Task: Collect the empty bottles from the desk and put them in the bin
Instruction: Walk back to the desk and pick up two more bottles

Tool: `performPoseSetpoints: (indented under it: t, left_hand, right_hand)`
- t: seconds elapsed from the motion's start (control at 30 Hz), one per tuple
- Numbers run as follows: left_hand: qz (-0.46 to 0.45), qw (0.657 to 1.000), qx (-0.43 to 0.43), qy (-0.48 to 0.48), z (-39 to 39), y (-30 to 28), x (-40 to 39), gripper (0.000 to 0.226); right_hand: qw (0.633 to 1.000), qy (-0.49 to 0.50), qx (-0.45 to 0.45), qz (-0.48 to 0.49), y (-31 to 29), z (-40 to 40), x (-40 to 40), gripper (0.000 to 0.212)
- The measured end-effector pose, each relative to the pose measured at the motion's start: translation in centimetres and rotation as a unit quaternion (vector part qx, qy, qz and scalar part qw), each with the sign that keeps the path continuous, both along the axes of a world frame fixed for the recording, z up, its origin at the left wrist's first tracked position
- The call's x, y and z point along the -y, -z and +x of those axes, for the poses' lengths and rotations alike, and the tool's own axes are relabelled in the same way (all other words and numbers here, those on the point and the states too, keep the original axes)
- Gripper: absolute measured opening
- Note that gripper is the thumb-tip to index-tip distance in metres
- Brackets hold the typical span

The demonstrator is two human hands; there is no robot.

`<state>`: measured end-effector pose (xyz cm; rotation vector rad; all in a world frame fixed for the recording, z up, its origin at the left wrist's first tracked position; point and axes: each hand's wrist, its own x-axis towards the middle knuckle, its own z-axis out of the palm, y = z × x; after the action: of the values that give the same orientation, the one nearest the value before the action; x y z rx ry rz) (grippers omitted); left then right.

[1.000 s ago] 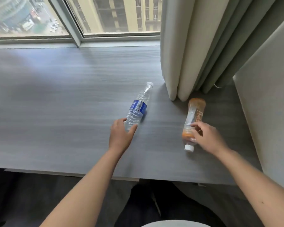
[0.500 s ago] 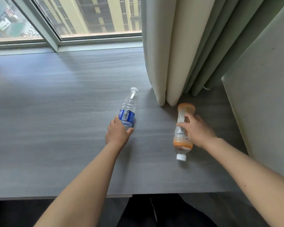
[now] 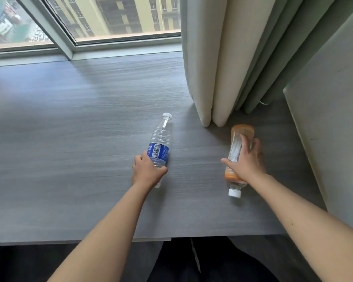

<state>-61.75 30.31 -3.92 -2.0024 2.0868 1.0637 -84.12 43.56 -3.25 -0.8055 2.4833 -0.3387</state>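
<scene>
A cream pleated curtain (image 3: 216, 64) is hanging down onto the grey wood-grain desk (image 3: 69, 159), its hem sitting just beyond the two bottles, with a pale panel (image 3: 330, 123) closing off the right side. Compared with half a second ago, the right hand (image 3: 246, 161) has slid further up the orange-tinted clear plastic bottle with a white cap (image 3: 237, 157), and is now wrapping around its middle. The left hand (image 3: 146, 173) is closing around the lower end of the clear plastic water bottle with a blue label (image 3: 160, 143). Both bottles are lying on the desk, well apart.
</scene>
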Motion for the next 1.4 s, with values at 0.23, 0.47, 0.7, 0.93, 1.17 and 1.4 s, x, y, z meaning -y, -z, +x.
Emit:
performPoseSetpoints:
  t: [0.23, 0.47, 0.7, 0.93, 1.17, 1.4]
  left_hand:
    - [0.012, 1.0, -0.015, -0.002, 1.0, -0.2, -1.3, 0.06]
    - [0.019, 0.997, -0.066, -0.026, 2.4, -0.8, -4.0, 0.057]
    - [0.037, 0.994, -0.102, -0.031, 5.5, -1.6, -7.7, 0.063]
    - [0.053, 0.989, -0.135, 0.003, 10.5, -1.9, -11.9, 0.063]
    - [0.083, 0.982, -0.154, 0.068, 17.3, -2.1, -16.4, 0.061]
    - [0.109, 0.972, -0.145, 0.151, 20.9, -3.1, -21.1, 0.064]
  right_hand:
    - [0.999, 0.027, 0.043, -0.003, 0.2, 0.0, -0.5, 0.107]
    - [0.994, 0.044, 0.097, -0.017, -0.3, 0.7, -2.1, 0.108]
    - [0.963, 0.075, 0.235, -0.111, -2.0, 3.0, -5.1, 0.089]
    - [0.95, 0.06, 0.273, -0.137, -3.3, 8.1, -10.4, 0.089]
    - [0.949, 0.072, 0.282, -0.124, -2.9, 15.2, -17.9, 0.087]
    - [0.937, 0.134, 0.304, -0.112, -2.0, 19.1, -26.7, 0.086]
